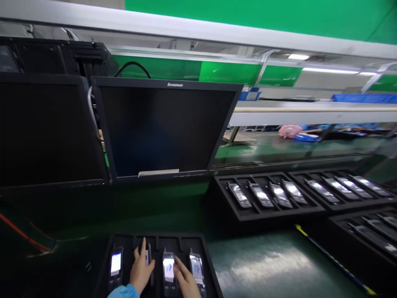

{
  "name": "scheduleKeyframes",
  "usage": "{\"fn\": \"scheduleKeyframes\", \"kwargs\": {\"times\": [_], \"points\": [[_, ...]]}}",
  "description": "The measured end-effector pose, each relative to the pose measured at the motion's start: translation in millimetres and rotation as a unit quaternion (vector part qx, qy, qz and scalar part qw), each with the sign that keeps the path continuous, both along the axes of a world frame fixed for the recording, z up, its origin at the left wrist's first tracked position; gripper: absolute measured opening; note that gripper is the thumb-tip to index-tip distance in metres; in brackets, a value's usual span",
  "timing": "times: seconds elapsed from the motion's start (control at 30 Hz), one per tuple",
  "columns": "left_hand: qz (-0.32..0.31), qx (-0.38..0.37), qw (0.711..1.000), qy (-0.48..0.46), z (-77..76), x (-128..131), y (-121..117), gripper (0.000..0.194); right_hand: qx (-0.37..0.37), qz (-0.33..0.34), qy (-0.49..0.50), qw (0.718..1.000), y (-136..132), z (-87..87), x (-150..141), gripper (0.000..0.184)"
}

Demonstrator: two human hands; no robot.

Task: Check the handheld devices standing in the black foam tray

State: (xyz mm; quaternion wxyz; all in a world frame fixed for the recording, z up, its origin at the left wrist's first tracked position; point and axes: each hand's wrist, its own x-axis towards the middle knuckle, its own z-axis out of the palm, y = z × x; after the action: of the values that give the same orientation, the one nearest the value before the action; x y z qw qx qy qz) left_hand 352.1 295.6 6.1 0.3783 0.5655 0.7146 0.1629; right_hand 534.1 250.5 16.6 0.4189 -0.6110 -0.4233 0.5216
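A black foam tray (155, 240) lies at the near edge of the green bench and holds several handheld devices with lit screens. My left hand (140, 269) rests flat on the second device from the left, fingers stretched out and apart. My right hand (186, 279) lies beside it, fingers reaching over the third device (168, 267) and touching its screen area. The leftmost device (115, 265) and the rightmost device (196, 269) lie untouched in their slots. A blue sleeve shows at my left wrist.
A dark Lenovo monitor (164, 128) stands behind the tray, another black screen (43, 132) to its left. More black trays of devices (266, 194) (344, 188) (372, 236) sit to the right. A red cable (25, 238) runs at far left.
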Motion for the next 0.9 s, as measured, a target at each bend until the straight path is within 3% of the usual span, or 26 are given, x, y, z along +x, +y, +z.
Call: {"fn": "scheduleKeyframes", "kwargs": {"times": [0.1,0.2,0.3,0.4,0.47,0.53,0.6,0.67,0.7,0.77,0.83,0.9], "points": [[-0.032,-0.025,0.984,0.173,-19.8,9.8,-0.1,0.064,-0.006,-0.054,-0.019,0.998,-7.6,-25.7,30.8,0.052],[-0.042,0.033,0.952,0.302,-18.7,31.2,-8.0,0.057,0.019,-0.064,-0.041,0.997,-16.3,-34.8,45.6,0.045],[-0.109,0.092,0.953,0.268,-15.8,65.4,-16.6,0.059,0.038,-0.072,-0.058,0.995,-21.2,-35.1,45.8,0.046],[-0.175,0.062,0.954,0.234,-23.1,98.6,-20.9,0.067,0.054,-0.06,-0.069,0.994,-23.9,-30.0,42.2,0.042],[-0.179,0.055,0.955,0.232,-27.9,109.0,-18.7,0.071,0.063,-0.04,-0.071,0.995,-25.9,-24.1,41.5,0.038],[-0.144,0.031,0.98,0.134,-25.5,106.6,-12.7,0.074,0.066,-0.026,-0.071,0.995,-28.2,-16.6,41.3,0.037],[-0.09,-0.022,0.995,-0.029,-12.7,94.2,-6.0,0.071,0.071,-0.036,-0.063,0.995,-30.4,-7.3,38.5,0.037],[-0.039,-0.078,0.98,-0.18,9.7,78.3,-3.4,0.065,0.083,-0.061,-0.041,0.994,-32.1,5.2,30.4,0.038],[-0.016,-0.101,0.961,-0.257,23.5,70.7,-4.7,0.063,0.091,-0.072,-0.024,0.993,-32.8,13.2,24.3,0.038],[0.062,-0.149,0.879,-0.449,53.6,58.6,-12.3,0.065,0.116,-0.071,0.012,0.991,-33.7,33.5,9.5,0.037],[0.113,-0.129,0.81,-0.561,83.2,50.3,-24.0,0.064,0.155,-0.019,0.019,0.987,-34.4,58.4,-5.2,0.034],[0.119,-0.061,0.813,-0.567,108.5,44.1,-35.7,0.059,0.204,0.046,-0.026,0.977,-35.0,83.7,-16.0,0.029]]}}
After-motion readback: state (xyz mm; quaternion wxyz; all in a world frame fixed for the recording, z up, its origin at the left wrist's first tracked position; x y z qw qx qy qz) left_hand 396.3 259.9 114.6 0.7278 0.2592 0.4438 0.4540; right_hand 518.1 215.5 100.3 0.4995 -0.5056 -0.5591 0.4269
